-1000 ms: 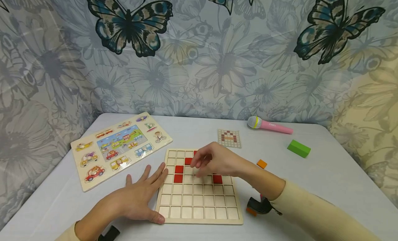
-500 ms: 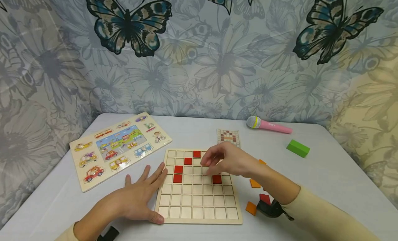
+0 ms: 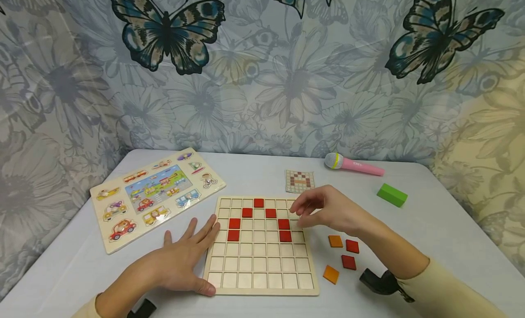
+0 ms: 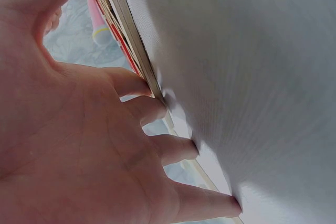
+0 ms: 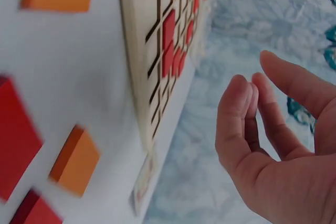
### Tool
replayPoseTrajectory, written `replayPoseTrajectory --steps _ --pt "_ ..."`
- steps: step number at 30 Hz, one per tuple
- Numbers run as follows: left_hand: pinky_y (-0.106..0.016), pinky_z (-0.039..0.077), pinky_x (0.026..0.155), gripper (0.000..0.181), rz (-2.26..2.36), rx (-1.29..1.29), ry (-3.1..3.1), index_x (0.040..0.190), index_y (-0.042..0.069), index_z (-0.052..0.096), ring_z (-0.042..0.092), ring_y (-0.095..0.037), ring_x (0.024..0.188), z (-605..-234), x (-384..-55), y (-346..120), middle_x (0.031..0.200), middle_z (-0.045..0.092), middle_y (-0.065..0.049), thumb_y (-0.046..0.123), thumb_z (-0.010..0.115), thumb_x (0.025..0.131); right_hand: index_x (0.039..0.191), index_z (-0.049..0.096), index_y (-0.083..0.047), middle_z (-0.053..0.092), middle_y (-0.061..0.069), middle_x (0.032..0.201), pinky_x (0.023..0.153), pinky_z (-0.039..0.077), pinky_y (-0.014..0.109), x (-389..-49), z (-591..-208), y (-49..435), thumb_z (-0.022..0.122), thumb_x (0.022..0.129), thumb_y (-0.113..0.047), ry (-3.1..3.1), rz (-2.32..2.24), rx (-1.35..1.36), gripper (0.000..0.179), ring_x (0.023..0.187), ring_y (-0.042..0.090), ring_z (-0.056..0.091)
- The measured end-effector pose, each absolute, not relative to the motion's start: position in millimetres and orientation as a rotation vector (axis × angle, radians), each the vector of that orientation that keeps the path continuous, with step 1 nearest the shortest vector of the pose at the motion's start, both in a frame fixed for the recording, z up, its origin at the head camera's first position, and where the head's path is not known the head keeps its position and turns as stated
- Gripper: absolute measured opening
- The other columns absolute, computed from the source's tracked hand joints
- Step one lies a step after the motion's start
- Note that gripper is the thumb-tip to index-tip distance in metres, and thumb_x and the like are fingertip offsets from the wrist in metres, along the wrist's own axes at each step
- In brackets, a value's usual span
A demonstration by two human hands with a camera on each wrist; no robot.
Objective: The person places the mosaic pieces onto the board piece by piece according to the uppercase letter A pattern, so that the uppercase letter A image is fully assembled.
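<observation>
A wooden grid board (image 3: 260, 291) lies on the white table with several red square tiles (image 3: 284, 224) set in its cells. Along its left edge rests my left hand (image 3: 184, 261), fingers spread; the left wrist view shows straight fingertips (image 4: 181, 149) at the board's side. My right hand (image 3: 328, 208) hovers over the board's upper right edge, holding nothing. In the right wrist view, its fingers (image 5: 232, 114) are loosely bent and apart from the thumb. Right of the board lie two orange tiles (image 3: 335, 241) and two loose red tiles (image 3: 348, 262).
A small pattern card (image 3: 300, 181) lies behind the board. Farther back are a pink toy microphone (image 3: 362, 166) and a green block (image 3: 392, 195) at the right. A vehicle picture puzzle (image 3: 157, 197) sits at the left. A butterfly-patterned cloth (image 3: 295, 81) hangs behind the table.
My right hand has moved right across the board to its edge, uncovering red tiles in the upper rows and the loose tiles beside the board. The left hand has stayed in place.
</observation>
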State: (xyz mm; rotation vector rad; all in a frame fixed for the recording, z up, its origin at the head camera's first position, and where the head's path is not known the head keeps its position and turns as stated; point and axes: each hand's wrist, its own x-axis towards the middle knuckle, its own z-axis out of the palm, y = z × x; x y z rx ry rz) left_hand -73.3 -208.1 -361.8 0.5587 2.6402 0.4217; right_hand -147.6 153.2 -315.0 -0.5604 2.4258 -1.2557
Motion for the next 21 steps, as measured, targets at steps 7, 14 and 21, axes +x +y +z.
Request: replayPoseTrajectory --steps 7,14,21 --pt "-0.095 0.005 0.097 0.135 0.422 0.564 2.637 0.168 0.014 0.017 0.004 -0.052 0.159 -361.4 -73.1 -208.5 0.178 -0.001 -0.002 0.073 0.084 0.067 0.111 0.076 -0.002 0.071 0.017 0.104 0.079 0.056 0.030 -142.3 -316.5 184.9 0.085 0.083 -0.010 2.476 -1.252 -0.483 0.030 0.089 0.022 0.066" --pt "-0.096 0.005 0.096 0.136 0.409 0.570 2.646 0.168 0.014 0.017 0.004 -0.053 0.159 -362.3 -74.4 -208.3 0.178 -0.002 -0.002 0.072 0.084 0.066 0.113 0.075 -0.004 0.071 0.014 0.105 0.079 0.055 0.029 -132.8 -320.6 212.8 0.081 0.085 -0.008 2.462 -1.182 -0.456 0.029 0.089 0.021 0.066" --pt "-0.096 0.004 0.097 0.135 0.420 0.569 2.635 0.168 0.014 0.017 0.003 -0.053 0.159 -361.3 -73.3 -208.2 0.178 -0.002 -0.002 0.072 0.084 0.067 0.112 0.074 -0.002 0.069 0.015 0.105 0.074 0.055 0.030 -127.0 -324.4 233.4 0.080 0.084 -0.005 2.446 -1.125 -0.450 0.028 0.088 0.021 0.067"
